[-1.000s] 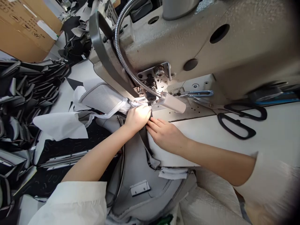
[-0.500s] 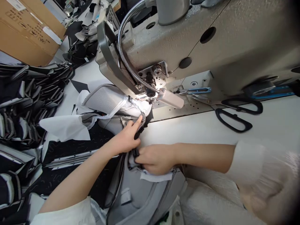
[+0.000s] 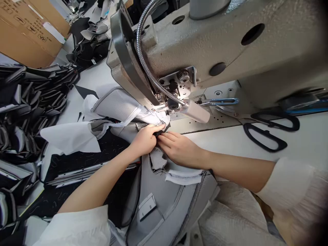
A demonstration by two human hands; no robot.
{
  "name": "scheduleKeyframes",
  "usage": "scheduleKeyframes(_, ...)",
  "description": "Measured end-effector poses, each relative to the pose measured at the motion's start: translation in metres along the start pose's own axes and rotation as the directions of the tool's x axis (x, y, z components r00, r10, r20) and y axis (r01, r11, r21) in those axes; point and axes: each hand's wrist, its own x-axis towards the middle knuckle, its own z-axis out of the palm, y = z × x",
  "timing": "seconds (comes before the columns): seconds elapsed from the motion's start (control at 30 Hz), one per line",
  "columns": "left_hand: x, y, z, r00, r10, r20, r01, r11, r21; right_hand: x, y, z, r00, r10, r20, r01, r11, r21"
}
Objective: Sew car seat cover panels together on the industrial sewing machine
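Note:
A grey fabric piece (image 3: 159, 191) with white strips and dark seams runs from my lap up to the sewing machine (image 3: 217, 48). Its upper part, a light mesh section (image 3: 115, 104), lies on the table left of the needle area. My left hand (image 3: 145, 138) pinches the fabric edge just in front of the lit presser foot. Close beside it, my right hand (image 3: 178, 147) has its fingers pressed together on the same edge. A lamp head (image 3: 195, 111) on a flexible metal hose shines on the spot.
Black-handled scissors (image 3: 266, 128) and blue thread snips (image 3: 220, 101) lie right of the needle area. Stacked dark and grey pieces (image 3: 38, 102) fill the left side. A cardboard box (image 3: 33, 34) stands at the back left.
My right hand has moved up and forward along the fabric to beside my left hand. My left fingertips have shifted slightly right. The view has shifted, and the fabric has moved toward the machine.

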Motion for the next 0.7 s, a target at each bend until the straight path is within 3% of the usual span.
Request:
scheduleKeyframes(0.2, 0.021, 0.000, -0.003, 0.999, 0.048, -0.021, -0.048, 0.999, 0.025, 0.010, 0.008, 0.007, 0.998, 0.047, 0.047, -0.048, 0.999, 0.021)
scheduleKeyframes(0.5, 0.016, 0.008, -0.004, 0.999, 0.029, -0.017, -0.027, 0.993, 0.113, 0.012, 0.006, 0.003, 0.996, 0.039, 0.085, -0.042, 0.999, 0.027)
scheduleKeyframes(0.7, 0.020, -0.002, -0.008, 0.996, 0.065, -0.055, -0.066, 0.998, -0.014, 0.035, 0.012, 0.012, 0.983, 0.112, 0.148, -0.115, 0.993, 0.010)
